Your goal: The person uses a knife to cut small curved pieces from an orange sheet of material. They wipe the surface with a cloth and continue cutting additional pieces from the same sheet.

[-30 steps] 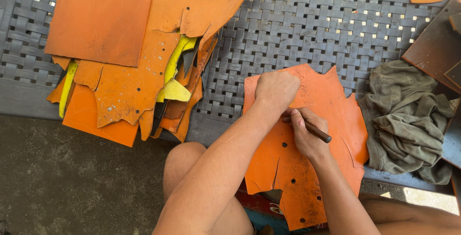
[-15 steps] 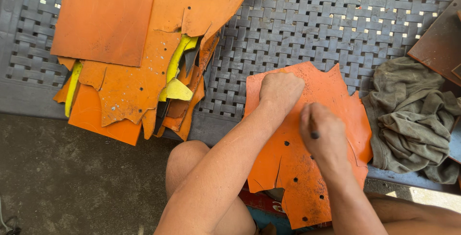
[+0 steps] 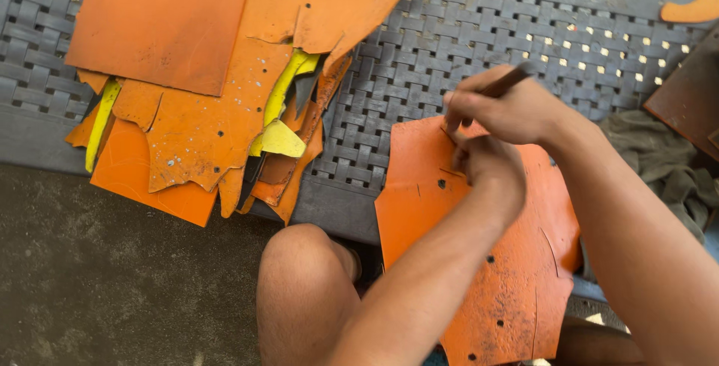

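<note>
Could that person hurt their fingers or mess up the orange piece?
Maybe. The right hand holds a dark tool right beside the left hand, which presses on the orange sheet. If the tool slips, it could poke those fingers. The sheet also hangs past the edge of the woven bench, so it could bend or slide while being worked. The tool's tip is hidden, so I can't tell how sharp it is.

Taking the woven grey bench as the landmark: one orange leather sheet lies at its near edge, under two hands. One pile of orange offcuts sits at its left end, with at least three yellow strips showing in it. One grey-green cloth lies at its right end, and one small orange scrap at its far right corner.
</note>
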